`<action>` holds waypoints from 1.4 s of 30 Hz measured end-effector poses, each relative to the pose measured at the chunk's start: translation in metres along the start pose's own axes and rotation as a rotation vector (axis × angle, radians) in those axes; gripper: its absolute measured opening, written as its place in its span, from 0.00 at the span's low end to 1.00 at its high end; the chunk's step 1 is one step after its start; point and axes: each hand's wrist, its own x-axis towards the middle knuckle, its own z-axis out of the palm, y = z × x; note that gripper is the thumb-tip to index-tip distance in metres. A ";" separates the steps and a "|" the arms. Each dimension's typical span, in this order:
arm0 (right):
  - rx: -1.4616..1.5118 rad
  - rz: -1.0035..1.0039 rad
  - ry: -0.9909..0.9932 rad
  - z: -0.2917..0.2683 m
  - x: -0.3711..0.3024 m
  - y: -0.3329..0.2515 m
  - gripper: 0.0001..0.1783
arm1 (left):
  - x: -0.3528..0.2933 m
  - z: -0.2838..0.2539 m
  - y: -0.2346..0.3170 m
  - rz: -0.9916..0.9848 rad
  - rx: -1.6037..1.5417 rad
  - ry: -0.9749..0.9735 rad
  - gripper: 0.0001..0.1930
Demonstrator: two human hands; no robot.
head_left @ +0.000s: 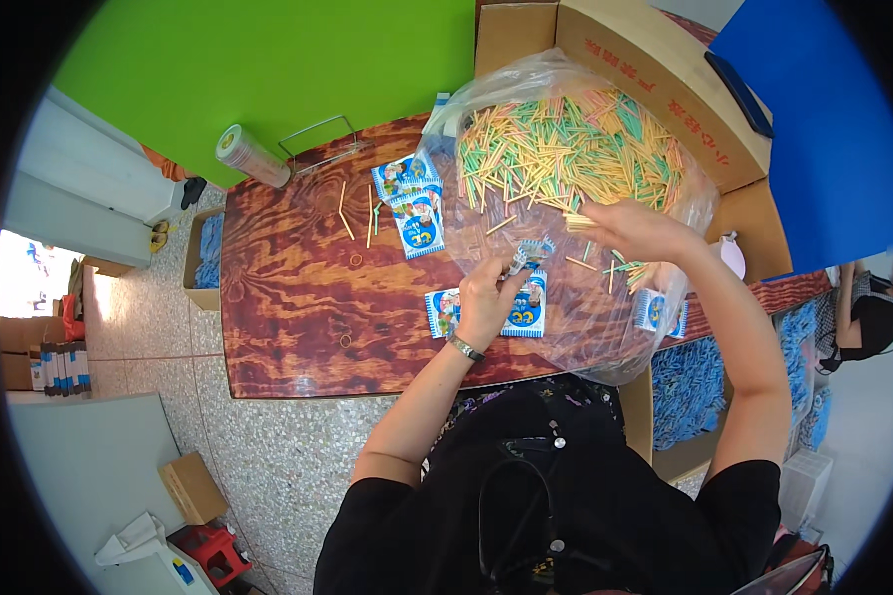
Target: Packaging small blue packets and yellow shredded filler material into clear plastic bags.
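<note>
My left hand (488,302) is closed round the end of a small blue-and-white packet (536,250), tilted up over the table. A little beyond it, my right hand (637,228) has its fingers closed on a few thin pale-yellow sticks (577,222) at the near edge of the heap. That heap of yellow, green and pink sticks (575,149) lies on a clear plastic bag (605,342), which spreads from a cardboard box. More packets (526,305) lie beneath my left wrist, and another packet (655,312) sits under the plastic at the right.
The cardboard box (655,74) stands at the back right with a dark phone (739,94) on its edge. Further packets (419,220) and loose sticks (347,210) lie left on the wooden table (288,327). A box of blue packets (685,392) stands below right.
</note>
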 end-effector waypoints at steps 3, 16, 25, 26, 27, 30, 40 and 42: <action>0.248 -0.194 0.059 -0.018 -0.013 -0.023 0.09 | 0.006 0.002 0.008 0.092 0.038 0.026 0.09; -0.074 -0.194 0.069 -0.018 -0.011 -0.044 0.09 | 0.008 -0.004 0.023 0.194 0.043 0.092 0.10; -0.180 -0.245 -0.135 -0.029 -0.004 -0.038 0.10 | 0.011 -0.006 0.025 0.458 0.182 0.109 0.12; -0.230 -0.214 -0.144 -0.032 -0.003 -0.041 0.11 | 0.012 -0.006 0.026 0.458 0.183 0.111 0.12; -0.229 -0.219 -0.146 -0.034 -0.002 -0.052 0.11 | 0.012 -0.006 0.026 0.456 0.178 0.107 0.12; -0.316 -0.153 -0.101 -0.044 -0.009 -0.081 0.14 | 0.013 -0.006 0.029 0.398 0.095 0.085 0.13; 0.249 -0.410 0.285 -0.008 0.005 -0.043 0.21 | 0.017 -0.013 0.020 0.171 -0.188 -0.016 0.16; 0.286 -0.419 0.487 0.012 0.017 -0.051 0.14 | 0.018 -0.022 0.021 0.156 -0.158 -0.014 0.14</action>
